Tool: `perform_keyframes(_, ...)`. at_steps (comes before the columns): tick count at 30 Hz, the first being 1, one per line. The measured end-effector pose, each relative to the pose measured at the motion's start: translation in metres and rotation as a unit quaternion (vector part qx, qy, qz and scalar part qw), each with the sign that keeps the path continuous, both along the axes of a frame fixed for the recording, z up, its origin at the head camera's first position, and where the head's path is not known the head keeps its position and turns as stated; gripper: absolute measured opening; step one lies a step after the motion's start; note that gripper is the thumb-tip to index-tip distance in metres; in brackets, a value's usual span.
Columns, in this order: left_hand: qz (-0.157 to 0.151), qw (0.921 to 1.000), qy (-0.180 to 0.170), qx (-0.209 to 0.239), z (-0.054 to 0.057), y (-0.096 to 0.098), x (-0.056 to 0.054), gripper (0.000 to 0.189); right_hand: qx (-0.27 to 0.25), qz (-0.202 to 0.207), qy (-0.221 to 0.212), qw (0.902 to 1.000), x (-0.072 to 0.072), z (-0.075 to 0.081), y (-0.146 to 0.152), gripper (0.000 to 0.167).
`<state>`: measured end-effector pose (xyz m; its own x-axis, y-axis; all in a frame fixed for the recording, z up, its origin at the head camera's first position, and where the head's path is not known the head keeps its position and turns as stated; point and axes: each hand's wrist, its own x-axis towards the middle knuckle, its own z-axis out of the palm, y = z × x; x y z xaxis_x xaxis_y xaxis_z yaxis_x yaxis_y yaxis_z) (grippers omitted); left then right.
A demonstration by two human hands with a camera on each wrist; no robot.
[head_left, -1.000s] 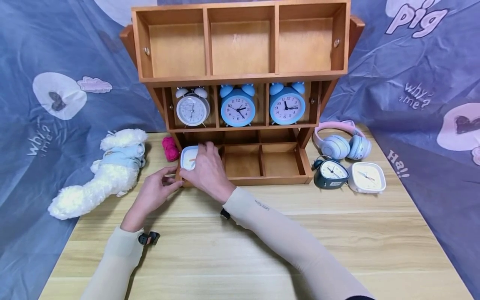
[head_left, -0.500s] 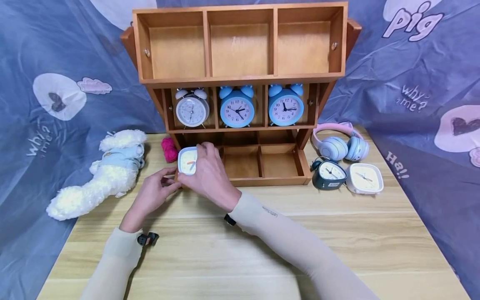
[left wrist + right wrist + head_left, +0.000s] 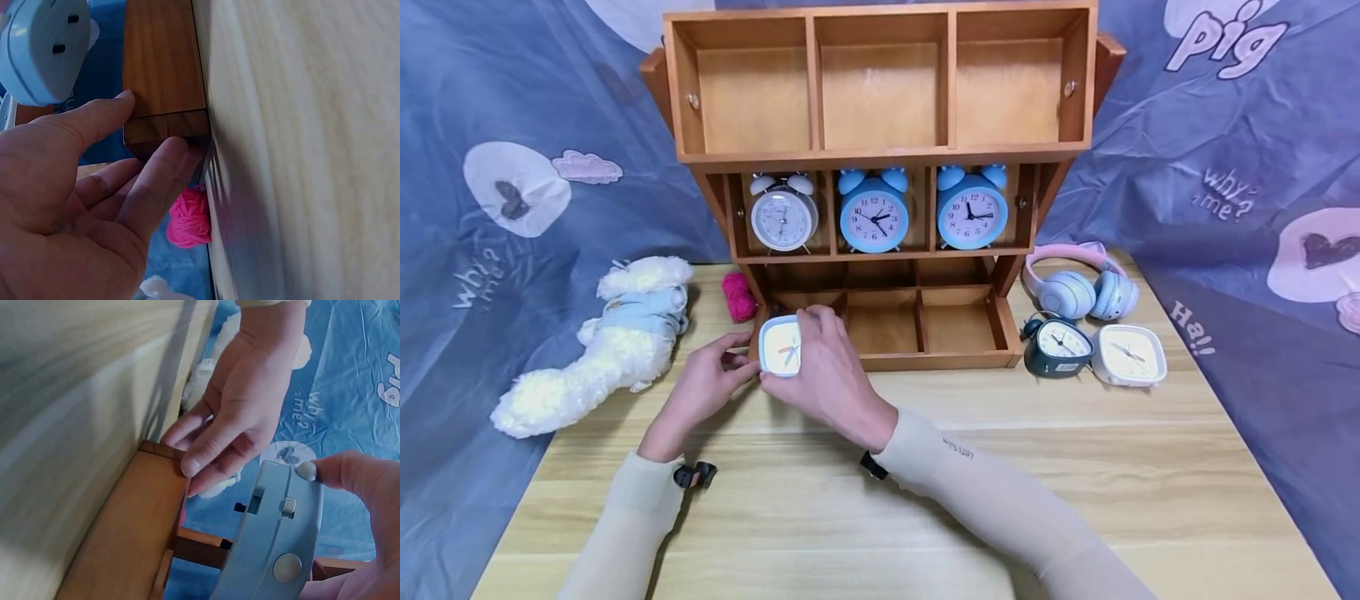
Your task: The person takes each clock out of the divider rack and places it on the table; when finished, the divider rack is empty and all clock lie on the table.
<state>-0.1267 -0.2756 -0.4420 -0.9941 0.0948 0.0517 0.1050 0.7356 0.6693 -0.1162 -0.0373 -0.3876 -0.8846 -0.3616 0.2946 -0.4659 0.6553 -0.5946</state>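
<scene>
My right hand [image 3: 835, 379] grips a light blue, rounded-square alarm clock [image 3: 780, 346] with a white dial, in front of the lower left compartment of the wooden shelf [image 3: 940, 361]. In the right wrist view the clock [image 3: 269, 531] shows its side with buttons and small black feet, tilted beside the shelf's front board. My left hand [image 3: 703, 387] holds the front left corner of the lowest tier. The left wrist view has its thumb on the board's edge [image 3: 165, 62] and the fingers around the end.
A white and two blue twin-bell clocks [image 3: 875, 221] stand in the middle tier. To the right lie headphones [image 3: 1067, 292], a dark green clock [image 3: 1060, 348] and a white clock [image 3: 1129, 356]. Pink yarn [image 3: 740, 297] and a white plush toy [image 3: 625, 342] lie left.
My right hand has drawn the light blue clock down and toward me, from the lower left compartment to over its front edge. The left hand stays at the shelf corner.
</scene>
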Motion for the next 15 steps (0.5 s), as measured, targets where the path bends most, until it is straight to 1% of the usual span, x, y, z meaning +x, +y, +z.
perform_keyframes(10,0.009,0.9999,-0.012,-0.006,0.000,-0.001,0.000,0.055,0.010,0.005,-0.013,0.9999,0.021,-0.009,0.001,0.091)
perform_keyframes(15,0.010,0.9998,-0.018,-0.005,0.001,-0.001,-0.001,0.054,0.016,0.011,-0.014,0.9997,0.029,-0.013,0.000,0.091)
